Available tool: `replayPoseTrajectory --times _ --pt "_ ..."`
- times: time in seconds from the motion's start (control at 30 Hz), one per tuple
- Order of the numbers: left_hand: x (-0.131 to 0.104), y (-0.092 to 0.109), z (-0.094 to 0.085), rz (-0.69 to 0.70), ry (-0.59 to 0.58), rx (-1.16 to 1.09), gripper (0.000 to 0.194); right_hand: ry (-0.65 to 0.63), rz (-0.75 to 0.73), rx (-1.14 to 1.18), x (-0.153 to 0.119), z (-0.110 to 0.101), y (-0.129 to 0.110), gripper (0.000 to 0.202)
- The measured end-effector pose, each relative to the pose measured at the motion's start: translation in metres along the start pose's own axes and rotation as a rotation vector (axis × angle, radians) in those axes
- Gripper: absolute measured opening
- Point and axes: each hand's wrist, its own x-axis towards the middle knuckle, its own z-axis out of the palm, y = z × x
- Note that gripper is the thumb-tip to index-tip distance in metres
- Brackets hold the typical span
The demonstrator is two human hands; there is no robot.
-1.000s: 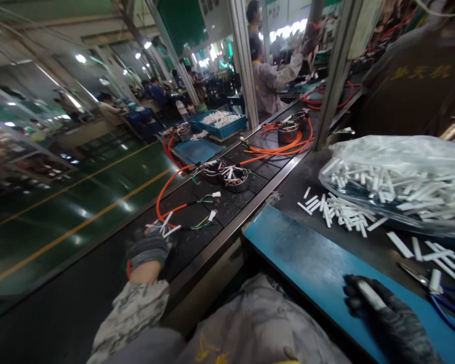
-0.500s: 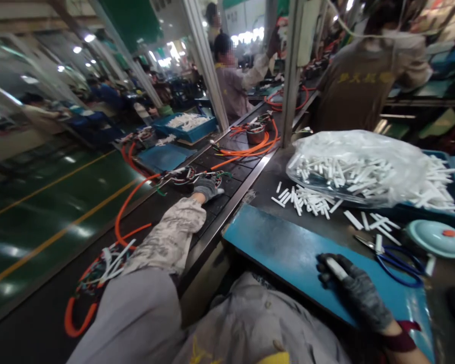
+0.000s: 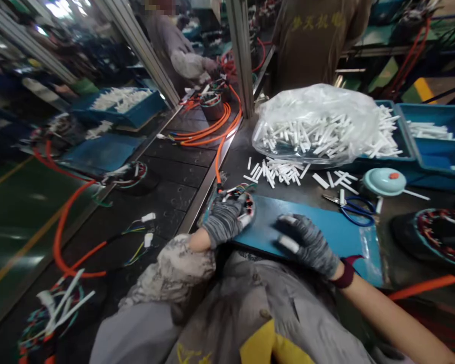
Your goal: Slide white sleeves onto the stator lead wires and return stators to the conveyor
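Observation:
My left hand (image 3: 225,220), in a grey knit glove with a white-covered thumb, grips the rim of a motor stator (image 3: 252,206) at the left end of a blue mat (image 3: 270,222). Colored wires and an orange cable (image 3: 220,159) come from the stator; the glove hides much of it. My right hand (image 3: 313,242) hovers over the mat's front edge, right of the stator. Its fingers are apart, with white coverings on the thumb and a fingertip, and nothing shows between them. Scissors (image 3: 358,211) with blue handles lie at the mat's far right.
White strips (image 3: 278,172) lie loose behind the mat, beside a plastic bag (image 3: 318,121) full of them. A round light-blue container (image 3: 384,182) and another stator (image 3: 436,237) are at right. The conveyor (image 3: 167,177) at left carries stators and orange cables.
My left hand has moved from the conveyor to the blue mat with a stator. My right hand has shifted left and its fingers have spread. The view has turned right.

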Motion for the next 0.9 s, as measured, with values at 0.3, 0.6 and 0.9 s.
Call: replayPoseTrajectory --times 0.3,0.6,0.9 --pt "0.073 -0.029 -0.03 0.283 -0.143 -0.267 0.047 -0.222 -0.536 -0.258 0.026 0.008 -0.009 0.038" --pt "0.013 -0.046 -0.033 0.08 -0.247 -0.342 0.049 -0.396 -0.352 0.215 0.036 -0.036 -0.004 0.028" --pt "0.011 0.028 -0.009 0.241 0.017 -0.215 0.053 -0.269 0.335 0.631 0.064 -0.042 -0.006 0.046"
